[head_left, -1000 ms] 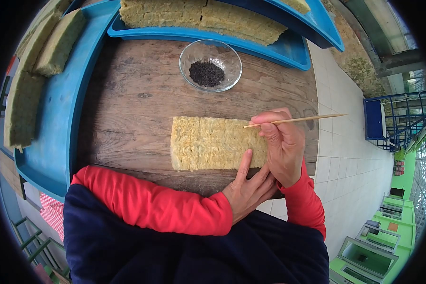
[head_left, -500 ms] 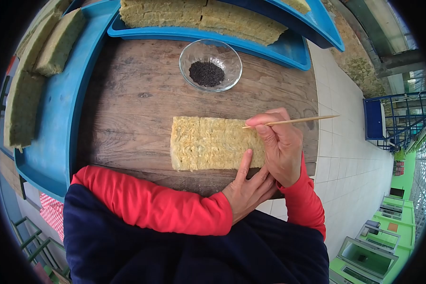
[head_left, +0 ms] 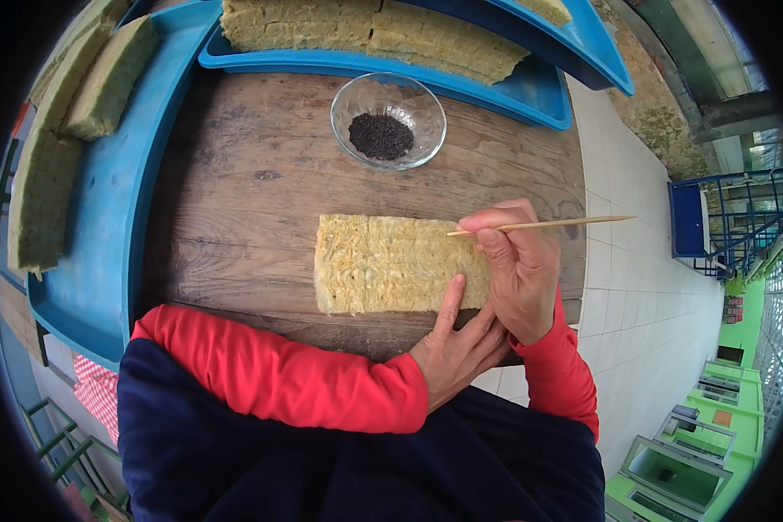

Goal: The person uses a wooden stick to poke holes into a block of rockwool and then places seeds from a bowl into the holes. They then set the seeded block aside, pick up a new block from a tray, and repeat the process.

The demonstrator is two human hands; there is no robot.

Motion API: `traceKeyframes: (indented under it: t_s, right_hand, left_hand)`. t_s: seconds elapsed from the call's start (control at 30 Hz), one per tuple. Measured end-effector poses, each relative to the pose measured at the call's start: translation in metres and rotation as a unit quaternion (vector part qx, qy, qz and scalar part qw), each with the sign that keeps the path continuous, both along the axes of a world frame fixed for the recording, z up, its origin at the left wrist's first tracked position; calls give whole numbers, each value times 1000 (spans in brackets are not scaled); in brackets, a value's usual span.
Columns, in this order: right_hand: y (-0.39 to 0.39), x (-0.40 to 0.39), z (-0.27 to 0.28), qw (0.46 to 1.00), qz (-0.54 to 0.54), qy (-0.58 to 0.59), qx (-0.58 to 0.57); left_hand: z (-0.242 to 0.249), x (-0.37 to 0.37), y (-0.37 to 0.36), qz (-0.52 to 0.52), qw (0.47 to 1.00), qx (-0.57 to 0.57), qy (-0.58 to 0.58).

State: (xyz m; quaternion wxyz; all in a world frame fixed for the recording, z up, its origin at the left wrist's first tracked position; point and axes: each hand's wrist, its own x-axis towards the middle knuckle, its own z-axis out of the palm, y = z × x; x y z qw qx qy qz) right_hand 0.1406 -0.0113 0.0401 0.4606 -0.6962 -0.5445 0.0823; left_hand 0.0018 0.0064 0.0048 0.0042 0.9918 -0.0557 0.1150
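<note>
A yellowish rockwool slab (head_left: 383,265), scored into blocks, lies flat on the wooden table (head_left: 226,191). My right hand (head_left: 522,261) pinches a thin wooden skewer (head_left: 574,222) between thumb and fingers over the slab's right part. One tip of the skewer is over the slab's upper right; the other end sticks out to the right. My left hand (head_left: 461,348) reaches across my body, fingers spread, its index finger resting on the slab's lower right. Beyond the slab stands a clear glass bowl (head_left: 344,122) with small black seeds (head_left: 381,137) in it.
At the back, a blue tray (head_left: 539,100) holds more rockwool slabs (head_left: 322,30), and another blue tray (head_left: 613,65) overlaps its right end. A long blue tray (head_left: 104,226) with rockwool pieces (head_left: 39,200) runs along the left. Past the table's right edge is a tiled floor (head_left: 622,296).
My right hand has shifted very slightly to the right with the skewer, which now lies a bit flatter. The left hand and the slab stay about where they were.
</note>
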Motion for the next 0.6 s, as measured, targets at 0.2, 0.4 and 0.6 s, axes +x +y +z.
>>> traceKeyframes:
  t_s: [0.2, 0.4, 0.6]
  right_hand:
    - [0, -1, 0, 1000, -9, 14, 6]
    - [2, 1, 2, 999, 12, -53, -1]
    - [-1, 0, 3, 1000, 16, -6, 22]
  left_hand:
    - [0, 0, 0, -5, 1000, 1, 7]
    - [0, 0, 0, -4, 1000, 0, 8]
    - [1, -1, 1, -1, 1000, 6, 5]
